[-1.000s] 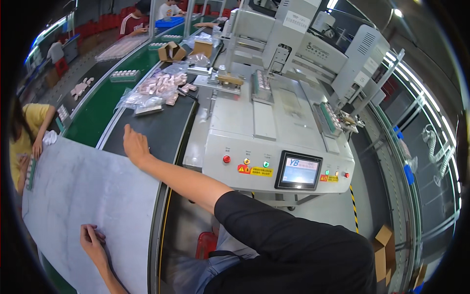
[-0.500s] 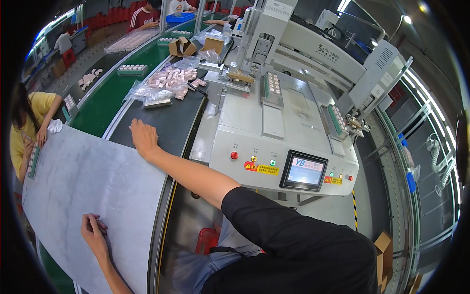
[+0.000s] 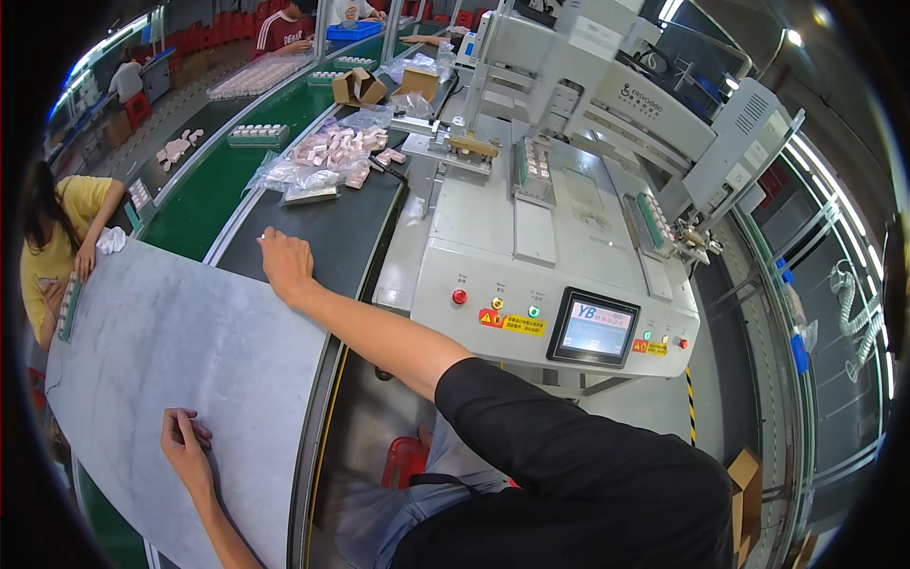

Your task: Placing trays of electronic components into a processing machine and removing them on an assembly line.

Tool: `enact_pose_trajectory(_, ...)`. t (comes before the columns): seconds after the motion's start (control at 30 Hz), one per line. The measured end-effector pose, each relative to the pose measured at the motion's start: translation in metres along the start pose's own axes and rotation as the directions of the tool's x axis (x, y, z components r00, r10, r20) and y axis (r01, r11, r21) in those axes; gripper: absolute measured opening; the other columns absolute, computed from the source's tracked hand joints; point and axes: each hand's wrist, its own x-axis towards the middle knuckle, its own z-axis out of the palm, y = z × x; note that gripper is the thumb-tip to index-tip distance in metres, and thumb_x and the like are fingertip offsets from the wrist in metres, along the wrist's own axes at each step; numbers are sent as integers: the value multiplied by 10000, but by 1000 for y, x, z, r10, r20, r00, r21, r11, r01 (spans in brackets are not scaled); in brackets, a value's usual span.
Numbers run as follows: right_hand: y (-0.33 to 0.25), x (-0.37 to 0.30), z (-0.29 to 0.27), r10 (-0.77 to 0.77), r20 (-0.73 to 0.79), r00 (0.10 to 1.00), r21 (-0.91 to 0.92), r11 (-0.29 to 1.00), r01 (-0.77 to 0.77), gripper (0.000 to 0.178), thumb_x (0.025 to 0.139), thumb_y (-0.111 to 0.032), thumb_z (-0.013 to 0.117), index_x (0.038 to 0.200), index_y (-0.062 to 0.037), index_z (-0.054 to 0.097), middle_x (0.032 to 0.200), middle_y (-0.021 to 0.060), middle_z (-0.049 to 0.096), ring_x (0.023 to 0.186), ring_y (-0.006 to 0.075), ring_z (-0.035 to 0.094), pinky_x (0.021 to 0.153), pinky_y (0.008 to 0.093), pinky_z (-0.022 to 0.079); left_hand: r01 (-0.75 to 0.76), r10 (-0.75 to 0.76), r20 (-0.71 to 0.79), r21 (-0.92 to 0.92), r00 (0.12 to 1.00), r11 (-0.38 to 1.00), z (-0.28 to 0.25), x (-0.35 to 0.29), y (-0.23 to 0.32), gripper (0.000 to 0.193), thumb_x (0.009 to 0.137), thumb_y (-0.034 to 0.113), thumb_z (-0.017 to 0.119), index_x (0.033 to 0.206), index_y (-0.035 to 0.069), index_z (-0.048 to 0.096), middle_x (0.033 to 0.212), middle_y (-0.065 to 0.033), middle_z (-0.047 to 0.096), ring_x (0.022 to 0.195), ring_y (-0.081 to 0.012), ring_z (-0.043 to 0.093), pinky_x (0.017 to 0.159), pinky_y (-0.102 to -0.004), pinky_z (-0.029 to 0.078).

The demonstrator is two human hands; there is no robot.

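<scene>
1. Heap of small pale pink blocks (image 3: 332,149), in the head view, lies ahead of the bare right hand (image 3: 287,267) and a little to its right, with a gap between them.
2. Its longest way seems to run from straight ahead of that hand out to the right.
3. The right hand is nearer to it. The bare left hand (image 3: 187,444) is far behind and to the left, over a smooth, flat grey board (image 3: 123,332).
4. The right hand's fingers are bent over the near part of a long, flat black belt (image 3: 351,223). I cannot tell if they pinch something small or touch the belt.
5. The left hand is loosely curled, its thumb apart, and nothing shows in it.
6. A crinkly clear plastic bag (image 3: 273,175) and a flat, pale silvery piece (image 3: 311,195) lie ahead of the right hand, on the heap's near side.
</scene>
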Motion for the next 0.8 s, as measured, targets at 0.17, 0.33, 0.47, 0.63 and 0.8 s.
enact_pose_trajectory(0.17,-1,-2,-1,4,14,1000,-1,1000,-4,230,979,-241,579,918,-20,588,848,167,684,733,329,701,642,435,549,-7,7,0,1,1000,1000,-2,0,-3,257,1053,217,478,880,47,564,609,10,496,520,-43,412,491,-208,301)
enact_pose_trajectory(0.33,2,0,-2,-24,-28,999,-3,1000,24,188,945,-205,622,920,-22,583,844,162,662,744,320,690,645,431,539,-10,10,2,-1,1000,1000,1,0,0,255,1052,215,479,884,45,566,611,9,496,524,-45,411,497,-211,305)
enact_pose_trajectory(0.47,-4,-1,-5,17,14,1000,-40,999,-17,186,901,-205,669,923,-37,592,880,140,653,801,293,689,691,401,543,-4,4,-1,2,1000,1000,-1,-1,-3,257,1052,217,479,884,45,567,612,8,495,528,-46,412,502,-211,306)
enact_pose_trajectory(0.63,-4,-2,-3,15,-49,999,-27,999,-17,208,937,-217,632,887,-16,609,857,156,649,772,319,677,669,426,530,-11,11,1,13,1000,1000,-1,-1,-3,257,1054,214,474,885,44,566,612,8,495,530,-47,416,502,-213,307)
enact_pose_trajectory(0.8,0,1,0,44,6,999,-20,999,-44,223,942,-259,636,925,-37,622,908,134,655,843,282,676,715,403,540,-18,18,8,9,1000,1000,0,0,-2,255,1055,204,470,883,40,564,614,8,494,534,-48,424,503,-214,310)
